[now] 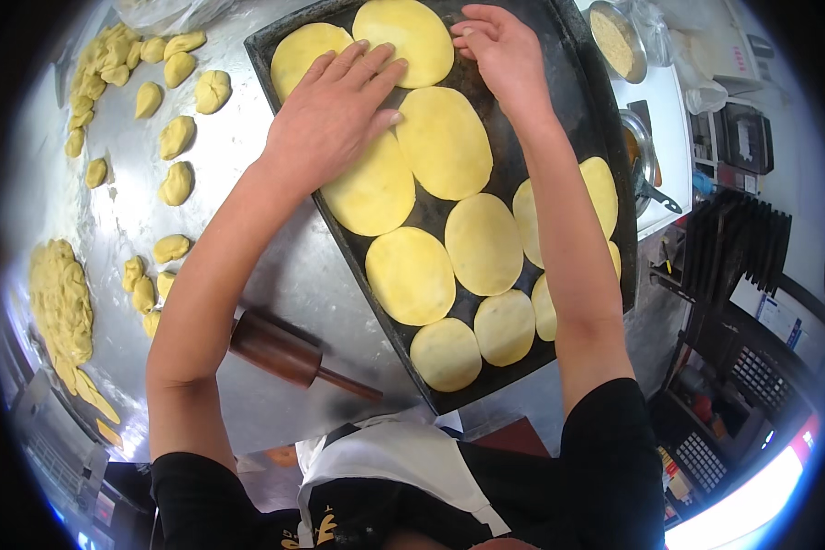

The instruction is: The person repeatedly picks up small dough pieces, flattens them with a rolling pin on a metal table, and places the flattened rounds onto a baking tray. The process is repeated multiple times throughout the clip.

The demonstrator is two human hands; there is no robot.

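Note:
A dark metal baking tray (509, 385) lies tilted across my view, bearing several flat rounds of yellow dough. My left hand (337, 103) rests palm down with fingers spread over the far rounds. Its fingertips touch the far middle dough round (412, 41), and the palm partly covers the far left dough round (309, 51). Over the tray's bare far part is my right hand (502, 51), fingers loosely curled and apart, with nothing visible in them. Under my right forearm, some dough rounds (598, 199) are partly hidden.
A wooden rolling pin (275, 349) lies on the metal worktable (302, 275) beside my left forearm. Small dough pieces (177, 137) and a large dough mass (62, 302) are at left. On the right stand a bowl of pale crumbs (612, 45) and a metal bowl with a handled utensil (660, 198).

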